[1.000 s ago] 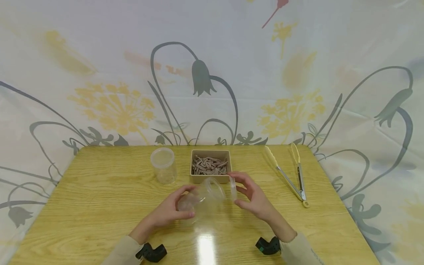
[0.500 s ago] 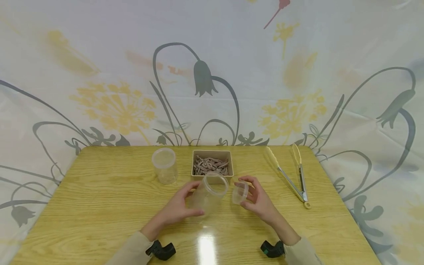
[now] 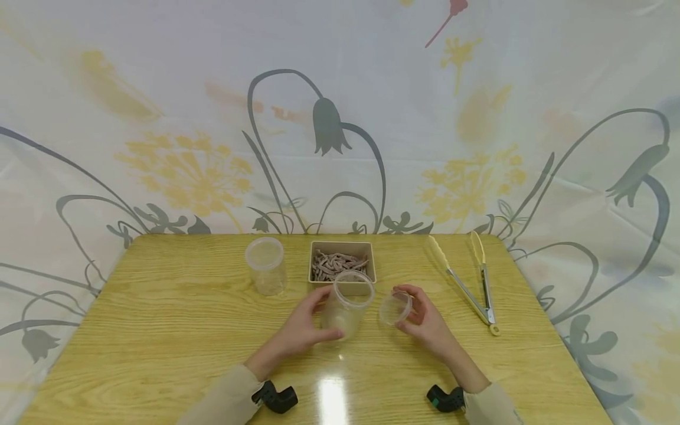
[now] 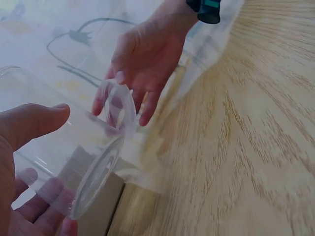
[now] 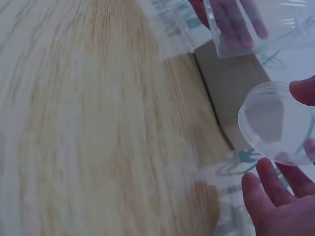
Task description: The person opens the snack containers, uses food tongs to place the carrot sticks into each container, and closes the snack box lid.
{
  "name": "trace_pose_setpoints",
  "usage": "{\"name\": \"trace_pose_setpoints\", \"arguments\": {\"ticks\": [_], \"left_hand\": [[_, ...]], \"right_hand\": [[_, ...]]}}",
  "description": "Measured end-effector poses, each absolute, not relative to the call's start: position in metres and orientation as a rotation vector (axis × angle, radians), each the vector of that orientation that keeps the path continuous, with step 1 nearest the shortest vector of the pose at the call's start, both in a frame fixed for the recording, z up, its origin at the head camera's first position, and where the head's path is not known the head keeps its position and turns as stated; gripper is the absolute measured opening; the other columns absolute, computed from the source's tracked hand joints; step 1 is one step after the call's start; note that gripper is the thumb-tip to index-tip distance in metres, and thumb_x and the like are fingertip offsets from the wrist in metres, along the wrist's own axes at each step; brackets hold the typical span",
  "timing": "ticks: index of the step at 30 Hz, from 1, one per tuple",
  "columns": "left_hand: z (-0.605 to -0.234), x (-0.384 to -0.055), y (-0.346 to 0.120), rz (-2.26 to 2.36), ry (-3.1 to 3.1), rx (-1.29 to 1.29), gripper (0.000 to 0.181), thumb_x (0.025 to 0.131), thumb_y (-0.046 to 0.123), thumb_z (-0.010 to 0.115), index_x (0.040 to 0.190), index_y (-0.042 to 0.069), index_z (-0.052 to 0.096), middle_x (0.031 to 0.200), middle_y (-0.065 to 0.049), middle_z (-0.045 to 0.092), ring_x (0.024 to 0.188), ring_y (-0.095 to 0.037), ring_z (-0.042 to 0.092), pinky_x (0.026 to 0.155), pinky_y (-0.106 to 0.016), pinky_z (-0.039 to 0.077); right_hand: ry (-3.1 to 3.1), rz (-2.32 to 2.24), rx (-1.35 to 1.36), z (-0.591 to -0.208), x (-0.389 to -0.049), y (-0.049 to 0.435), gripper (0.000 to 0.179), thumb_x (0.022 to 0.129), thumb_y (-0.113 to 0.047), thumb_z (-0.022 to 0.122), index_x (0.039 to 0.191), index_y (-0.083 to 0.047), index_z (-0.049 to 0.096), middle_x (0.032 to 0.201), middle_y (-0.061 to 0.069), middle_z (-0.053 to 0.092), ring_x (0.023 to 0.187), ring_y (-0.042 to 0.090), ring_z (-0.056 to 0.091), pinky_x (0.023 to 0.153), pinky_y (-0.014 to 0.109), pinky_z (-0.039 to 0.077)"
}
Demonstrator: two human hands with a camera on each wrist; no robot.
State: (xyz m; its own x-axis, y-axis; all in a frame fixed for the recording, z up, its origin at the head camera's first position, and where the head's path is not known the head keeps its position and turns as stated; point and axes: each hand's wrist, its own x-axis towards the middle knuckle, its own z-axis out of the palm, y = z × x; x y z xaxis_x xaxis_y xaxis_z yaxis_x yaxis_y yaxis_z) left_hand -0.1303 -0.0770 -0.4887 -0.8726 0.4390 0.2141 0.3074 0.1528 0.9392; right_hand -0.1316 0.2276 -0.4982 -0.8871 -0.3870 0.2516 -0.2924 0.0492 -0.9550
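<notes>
My left hand [image 3: 305, 327] grips a clear plastic jar [image 3: 345, 310], tilted with its open mouth up and toward the right. In the left wrist view the thumb lies along one side of the jar [image 4: 54, 140] and the fingers wrap the other. To its right, my right hand [image 3: 427, 321] pinches a clear round lid [image 3: 395, 308] by its edge between thumb and fingers. The lid [image 5: 270, 123] is apart from the jar. Just behind the jar stands a beige rectangular box [image 3: 316, 278] holding many thin brownish-grey pieces [image 3: 337, 265].
A second clear jar [image 3: 265, 268] with its lid on stands upright at the back left. Metal tongs [image 3: 470, 289] with cream tips lie spread on the right. The wooden table [image 3: 175, 319] ends at a patterned curtain [image 3: 340, 118].
The jar has tipped more upright and moved slightly right in my left hand. My right hand has moved right with the lid and turned it to face up more, away from the jar.
</notes>
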Motion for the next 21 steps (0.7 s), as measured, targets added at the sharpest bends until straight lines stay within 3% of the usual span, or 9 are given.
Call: {"name": "trace_pose_setpoints", "arguments": {"ticks": [3, 11, 17, 21], "left_hand": [[-0.49, -0.132, -0.072, 1.841, 2.267, 0.714, 0.082, 0.077, 0.01, 0.086, 0.145, -0.003, 0.042, 0.137, -0.019, 0.055, 0.125, -0.035, 0.052, 0.106, -0.052, 0.04], [-0.497, -0.135, -0.059, 1.813, 2.195, 0.652, 0.081, 0.077, 0.007, 0.083, 0.147, 0.002, 0.041, 0.141, -0.019, 0.052, 0.128, -0.037, 0.05, 0.108, -0.053, 0.037], [-0.505, -0.136, -0.051, 1.756, 2.258, 0.661, 0.081, 0.076, 0.008, 0.086, 0.146, 0.004, 0.044, 0.141, -0.015, 0.053, 0.127, -0.035, 0.052, 0.107, -0.054, 0.037], [-0.506, -0.135, -0.048, 1.711, 2.317, 0.665, 0.081, 0.075, 0.01, 0.087, 0.145, 0.005, 0.046, 0.138, -0.013, 0.055, 0.123, -0.03, 0.053, 0.104, -0.05, 0.041]], "right_hand": [[2.267, -1.961, -0.71, -0.5, -0.131, 0.229, 0.064, 0.085, 0.014, 0.066, 0.141, 0.012, 0.035, 0.141, 0.039, 0.037, 0.13, 0.025, 0.049, 0.099, 0.023, 0.045], [2.289, -1.829, -0.631, -0.503, -0.132, 0.231, 0.069, 0.086, 0.007, 0.072, 0.145, 0.01, 0.035, 0.139, 0.036, 0.045, 0.127, 0.05, 0.044, 0.096, 0.016, 0.043], [2.401, -1.698, -0.615, -0.502, -0.133, 0.234, 0.071, 0.086, 0.0, 0.076, 0.146, 0.008, 0.039, 0.141, 0.029, 0.048, 0.13, 0.047, 0.045, 0.099, 0.017, 0.041], [2.504, -1.598, -0.62, -0.502, -0.134, 0.238, 0.072, 0.084, -0.001, 0.078, 0.146, 0.007, 0.041, 0.141, 0.026, 0.048, 0.128, 0.043, 0.048, 0.099, 0.025, 0.046]]}}
